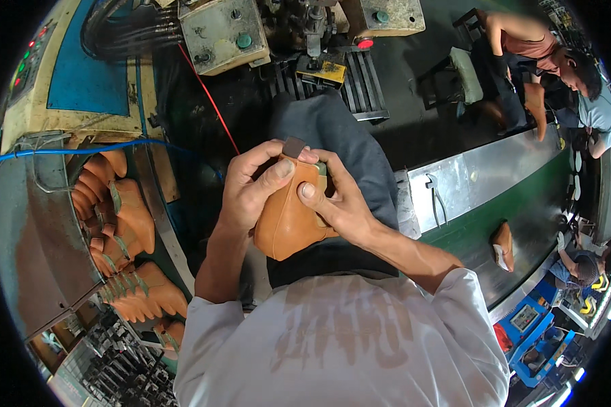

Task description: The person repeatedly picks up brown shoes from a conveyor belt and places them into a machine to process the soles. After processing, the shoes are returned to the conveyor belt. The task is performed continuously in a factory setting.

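A tan leather boot upper (282, 220) is held between my two hands above my lap. My left hand (251, 183) grips its top end from the left, the thumb pressed on the leather beside a dark brown tab (293, 147). From the right my right hand (346, 207) closes on it, thumb on the front face and fingers around the far side. A strip of green (321, 169) shows at the opening near the right fingers. The rounded, seamed end of the boot upper points toward me. Its far side is hidden.
Ahead stands a machine with green buttons (244, 41) and a red button (365, 43). Many tan boot uppers (134, 217) are stacked at left. Pincers (436, 197) lie on a metal ledge at right. A boot (502, 245) rests on a green belt (465, 234). Co-workers sit beyond.
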A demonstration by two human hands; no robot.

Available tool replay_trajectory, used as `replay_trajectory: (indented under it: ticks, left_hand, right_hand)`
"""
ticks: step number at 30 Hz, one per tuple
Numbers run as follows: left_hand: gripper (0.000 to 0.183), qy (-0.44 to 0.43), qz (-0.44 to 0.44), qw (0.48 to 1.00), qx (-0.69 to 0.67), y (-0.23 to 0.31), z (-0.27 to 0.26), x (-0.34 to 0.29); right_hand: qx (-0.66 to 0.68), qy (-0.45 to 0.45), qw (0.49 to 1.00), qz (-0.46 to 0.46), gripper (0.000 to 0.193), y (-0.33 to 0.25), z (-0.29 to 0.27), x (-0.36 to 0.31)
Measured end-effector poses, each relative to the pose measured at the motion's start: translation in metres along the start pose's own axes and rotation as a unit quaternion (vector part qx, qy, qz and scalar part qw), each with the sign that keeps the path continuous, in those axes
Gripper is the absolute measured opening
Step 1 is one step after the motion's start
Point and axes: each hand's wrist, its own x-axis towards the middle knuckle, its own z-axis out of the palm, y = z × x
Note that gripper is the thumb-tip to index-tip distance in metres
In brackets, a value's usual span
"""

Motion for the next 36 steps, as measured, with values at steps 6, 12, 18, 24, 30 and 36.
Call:
replay_trajectory:
  ticks: [6, 12, 18, 24, 30, 36]
  left_hand:
    - [0.029, 0.073, -0.094, 0.991, -0.067, -0.008, -0.01, 0.021]
    - [0.029, 0.131, -0.251, 0.891, -0.356, -0.101, -0.129, 0.091]
    - [0.035, 0.099, -0.273, 0.954, -0.071, -0.23, -0.198, 0.067]
    - [0.038, -0.067, -0.169, 0.693, 0.698, -0.228, -0.181, 0.084]
    - [0.017, 0.273, -0.346, 0.898, 0.003, -0.195, -0.138, 0.169]
    - [0.078, 0.253, -0.176, 0.897, 0.317, -0.247, -0.084, 0.305]
  right_hand:
    - [0.057, 0.028, 0.997, 0.04, 0.067, 0.013, -0.003, 0.03]
    - [-0.281, -0.143, 0.945, -0.087, 0.097, 0.068, -0.072, 0.071]
    - [-0.268, -0.045, 0.961, 0.055, 0.079, 0.043, -0.066, 0.066]
    - [-0.683, -0.169, 0.683, -0.193, 0.08, -0.006, -0.052, 0.053]
    - [-0.591, -0.039, 0.795, -0.134, 0.08, -0.032, -0.096, 0.049]
    - [-0.592, 0.117, 0.776, -0.184, 0.071, -0.125, -0.126, 0.014]
